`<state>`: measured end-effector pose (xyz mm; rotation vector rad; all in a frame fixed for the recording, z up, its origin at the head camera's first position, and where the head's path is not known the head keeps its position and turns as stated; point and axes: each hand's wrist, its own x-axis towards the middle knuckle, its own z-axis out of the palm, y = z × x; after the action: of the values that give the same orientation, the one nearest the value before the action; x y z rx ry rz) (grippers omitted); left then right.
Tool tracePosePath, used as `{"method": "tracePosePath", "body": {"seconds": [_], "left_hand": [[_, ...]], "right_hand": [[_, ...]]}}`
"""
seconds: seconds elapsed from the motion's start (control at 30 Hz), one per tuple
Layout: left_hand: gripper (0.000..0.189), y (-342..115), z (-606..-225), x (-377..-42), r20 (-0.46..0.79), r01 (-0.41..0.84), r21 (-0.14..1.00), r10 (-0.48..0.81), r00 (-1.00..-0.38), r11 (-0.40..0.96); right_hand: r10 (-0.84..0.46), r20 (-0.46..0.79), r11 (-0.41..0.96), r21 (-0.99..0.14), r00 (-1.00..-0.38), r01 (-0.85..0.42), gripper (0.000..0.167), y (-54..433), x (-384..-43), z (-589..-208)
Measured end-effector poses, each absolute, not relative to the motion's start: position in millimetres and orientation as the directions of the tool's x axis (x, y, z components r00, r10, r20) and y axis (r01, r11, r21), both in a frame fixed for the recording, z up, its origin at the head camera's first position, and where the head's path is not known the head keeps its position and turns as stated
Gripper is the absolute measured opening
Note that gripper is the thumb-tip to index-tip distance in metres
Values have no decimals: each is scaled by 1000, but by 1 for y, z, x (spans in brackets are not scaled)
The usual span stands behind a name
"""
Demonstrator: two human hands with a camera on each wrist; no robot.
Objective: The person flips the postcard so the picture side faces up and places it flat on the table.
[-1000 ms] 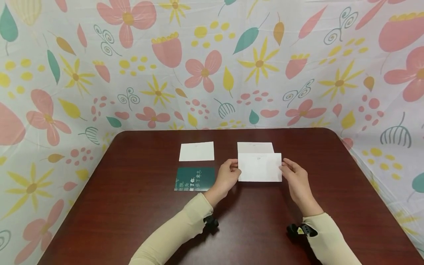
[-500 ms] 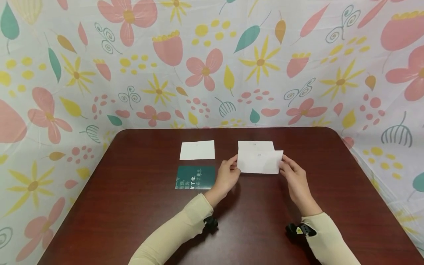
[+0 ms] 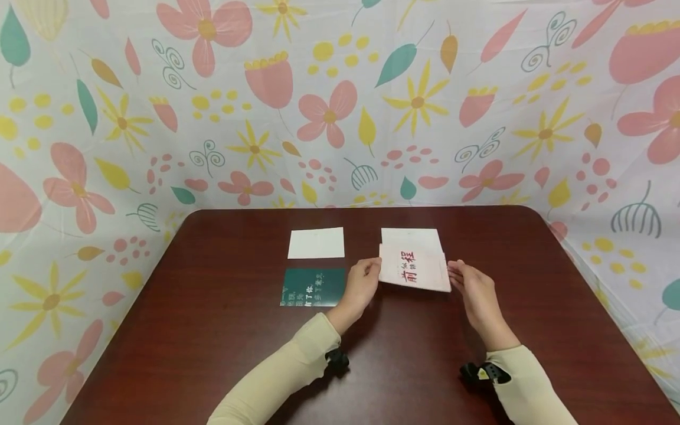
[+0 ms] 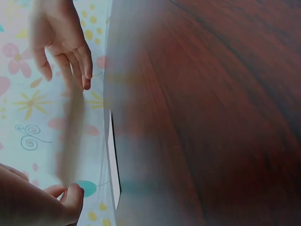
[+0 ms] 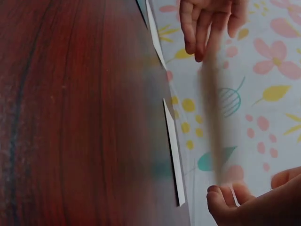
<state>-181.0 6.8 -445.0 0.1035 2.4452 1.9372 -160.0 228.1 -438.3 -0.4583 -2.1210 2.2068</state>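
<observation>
Between my two hands, a pale pink card (image 3: 414,267) with red and dark characters hangs tilted over the table. My left hand (image 3: 363,282) pinches its left edge. At the right edge, my right hand (image 3: 474,289) holds it between thumb and fingertips. Both wrist views show the card (image 4: 73,136) edge-on and blurred by motion. Close behind, a white card (image 3: 411,235) lies flat, partly covered by the held one in the head view. To the left lie another white card (image 3: 316,243) and a dark teal card (image 3: 313,287) with light characters.
The cards lie on a dark red-brown wooden table (image 3: 212,348) with rounded far corners. Behind it hangs a white cloth (image 3: 340,159) printed with flowers and leaves. A black strapped device (image 3: 337,361) sits at each wrist, by the beige sleeves.
The held card has turned over: its white face was up earlier, and its pink face with red characters shows now. Both hands stay at its edges; the other cards have not moved.
</observation>
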Motion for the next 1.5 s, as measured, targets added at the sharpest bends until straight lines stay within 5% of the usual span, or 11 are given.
{"method": "tracePosePath", "body": {"seconds": [0.8, 1.5], "left_hand": [[43, 5, -457, -174, -101, -45, 953, 173, -980, 299], [46, 6, -461, -168, -122, -40, 929, 202, -972, 367]], "right_hand": [[91, -257, 252, -929, -962, 272, 53, 234, -161, -448], [34, -294, 376, -882, -955, 285, 53, 233, -163, -452]]}}
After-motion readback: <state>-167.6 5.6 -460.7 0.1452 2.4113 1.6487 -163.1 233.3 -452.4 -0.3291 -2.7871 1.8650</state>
